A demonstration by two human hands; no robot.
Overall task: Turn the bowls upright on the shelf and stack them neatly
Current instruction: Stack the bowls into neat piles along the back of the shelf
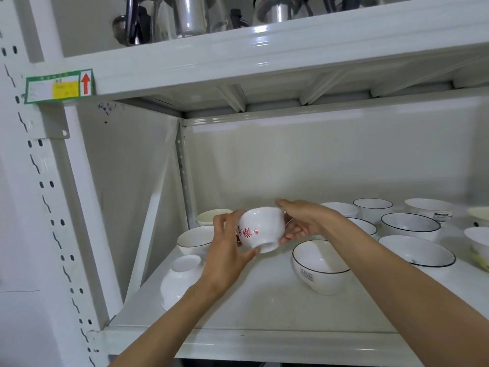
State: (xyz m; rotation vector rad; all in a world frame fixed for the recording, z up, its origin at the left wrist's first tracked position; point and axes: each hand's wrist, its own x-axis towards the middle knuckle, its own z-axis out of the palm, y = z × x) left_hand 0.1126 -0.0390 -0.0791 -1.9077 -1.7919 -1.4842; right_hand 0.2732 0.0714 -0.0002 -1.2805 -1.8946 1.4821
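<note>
A small white bowl with red characters [262, 227] is held in the air above the white shelf [264, 300], roughly upright with its foot tilted toward me. My left hand [227, 250] grips its left side and foot. My right hand [301, 221] holds its right side and rim. At the shelf's left front a plain white bowl [180, 280] lies upside down. A gold-rimmed bowl [194, 239] and a cream bowl [211, 217] stand upright behind it. A black-rimmed bowl [320, 266] stands upright in the middle.
Several more upright black-rimmed bowls, such as one wide bowl [416, 251], fill the shelf's right side. The upper shelf [264, 49] hangs low overhead and carries metal pots [190, 17]. A slotted white upright [47, 197] bounds the left.
</note>
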